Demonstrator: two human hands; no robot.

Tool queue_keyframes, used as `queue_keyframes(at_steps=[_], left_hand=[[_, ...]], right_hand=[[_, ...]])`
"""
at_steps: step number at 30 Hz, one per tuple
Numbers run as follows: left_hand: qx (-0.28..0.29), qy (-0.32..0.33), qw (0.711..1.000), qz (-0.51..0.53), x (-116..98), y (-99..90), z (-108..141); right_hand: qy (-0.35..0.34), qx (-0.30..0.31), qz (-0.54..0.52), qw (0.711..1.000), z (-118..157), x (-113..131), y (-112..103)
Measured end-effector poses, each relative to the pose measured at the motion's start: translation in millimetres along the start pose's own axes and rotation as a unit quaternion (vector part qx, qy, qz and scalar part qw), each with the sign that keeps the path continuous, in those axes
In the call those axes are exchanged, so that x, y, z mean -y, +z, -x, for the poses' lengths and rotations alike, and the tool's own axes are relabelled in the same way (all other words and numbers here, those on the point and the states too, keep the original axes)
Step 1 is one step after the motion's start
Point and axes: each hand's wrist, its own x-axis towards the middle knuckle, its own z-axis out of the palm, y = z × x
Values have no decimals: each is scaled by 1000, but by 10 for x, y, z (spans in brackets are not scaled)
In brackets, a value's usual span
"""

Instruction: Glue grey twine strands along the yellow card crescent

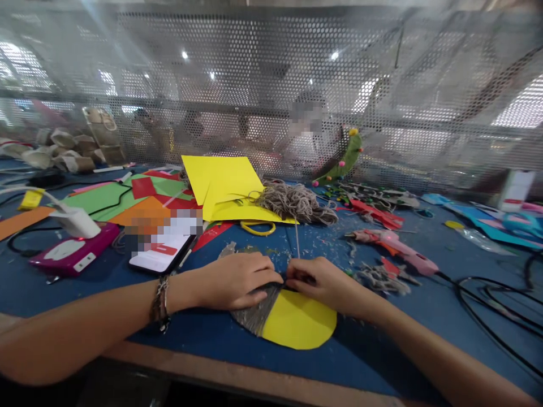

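Note:
A rounded yellow paper piece [300,321] lies near the table's front edge, its left part covered by rows of grey yarn [254,317]. My left hand [237,280] rests over the yarn-covered part, palm down, fingers stretched toward the right. At the yarn's border my right hand [316,280] is closed in a pinch on a grey yarn strand [297,240], which runs back toward a tangled grey yarn pile [297,202]. The fingertips of both hands nearly meet, and the far part of the piece is hidden under them.
Left are a phone [163,251], a magenta power block [76,249] and coloured paper sheets [99,199]. Yellow sheets [224,181] and yellow-handled scissors [258,228] lie behind my hands. A pink glue gun [403,251] with black cable [479,308] sits right. Perforated metal mesh [254,73] stands behind.

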Motion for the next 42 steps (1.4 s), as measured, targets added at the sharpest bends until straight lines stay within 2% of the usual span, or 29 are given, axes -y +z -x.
queue_keyframes(at_steps=[3, 9, 16, 24, 33, 42], left_hand=[[-22, 53, 998, 13, -39, 5, 29], [12, 131, 991, 27, -43, -34, 50], [-15, 131, 989, 72, -25, 5, 113], [8, 134, 986, 101, 13, -50, 139], [12, 166, 983, 79, -41, -57, 165], [36, 135, 987, 83, -77, -47, 186]], right_hand=[[-9, -11, 2, 1000, 8, -19, 12], [-30, -39, 23, 999, 0, -69, 32], [-16, -56, 30, 998, -9, -93, 77], [11, -61, 47, 997, -36, -101, 105], [17, -58, 51, 997, -25, -87, 92], [19, -48, 49, 997, -31, -94, 95]])
